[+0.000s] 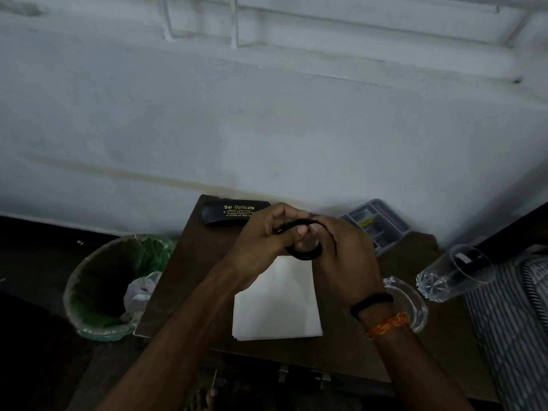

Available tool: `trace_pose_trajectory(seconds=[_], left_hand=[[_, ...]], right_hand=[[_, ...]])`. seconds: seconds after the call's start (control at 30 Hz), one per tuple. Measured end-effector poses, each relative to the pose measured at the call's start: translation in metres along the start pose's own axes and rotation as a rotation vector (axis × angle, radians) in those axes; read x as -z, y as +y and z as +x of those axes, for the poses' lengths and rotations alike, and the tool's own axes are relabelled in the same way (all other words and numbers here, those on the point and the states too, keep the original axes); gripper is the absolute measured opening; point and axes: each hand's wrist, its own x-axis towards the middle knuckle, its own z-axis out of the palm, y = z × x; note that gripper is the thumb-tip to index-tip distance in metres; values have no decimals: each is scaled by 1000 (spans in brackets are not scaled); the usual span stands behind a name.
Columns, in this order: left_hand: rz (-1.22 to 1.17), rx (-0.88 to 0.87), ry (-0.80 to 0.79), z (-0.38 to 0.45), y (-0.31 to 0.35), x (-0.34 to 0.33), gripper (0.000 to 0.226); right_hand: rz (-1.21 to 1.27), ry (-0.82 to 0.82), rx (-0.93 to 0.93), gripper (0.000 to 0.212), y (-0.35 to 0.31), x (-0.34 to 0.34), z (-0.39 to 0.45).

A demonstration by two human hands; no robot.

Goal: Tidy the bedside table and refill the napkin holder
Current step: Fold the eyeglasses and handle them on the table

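Both hands meet above the dark wooden bedside table point(184, 280) and hold a black band-like loop point(305, 255). My left hand point(261, 241) pinches its upper strap with curled fingers. My right hand point(347, 256) curls round the right side of the loop. A stack of white napkins point(278, 310) lies flat on the table under my forearms. A black glasses case point(228, 213) with gold lettering lies at the table's back edge. No napkin holder can be made out.
A green-lined waste bin point(100, 286) with crumpled plastic stands left of the table. A grey compartment tray point(379, 223) leans at the back right. A clear drinking glass point(456, 274) and a glass dish point(412, 304) sit at the right, beside striped fabric point(510, 321).
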Motion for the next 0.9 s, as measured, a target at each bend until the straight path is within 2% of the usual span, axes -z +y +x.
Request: trace_pose_trajectory(seconds=[0.17,0.3,0.4,0.5,0.67,0.73,0.8,0.9], left_hand=[[-116,32,63,0,-1,1,29],[-123,43,126,-1,-2,2,29],[-77,40,113,-1,-4,4,28],[12,20,49,-1,-7,5,27],[2,27,-8,-1,-7,6,25],[-22,24,-10,-2,-6,7,25],[-51,17,-1,-2,-5,7,25],[-105,13,-7,-1,-6,4,25]], right_hand=[[3,14,-34,31,2,1,-1],[31,-81,-23,33,3,6,1],[-93,-117,80,34,9,13,1],[-247,-98,145,22,21,14,4],[-434,-56,161,20,31,14,6],[-493,-122,130,22,36,14,6],[-444,-213,69,35,37,13,6],[-271,-82,11,41,27,15,5]])
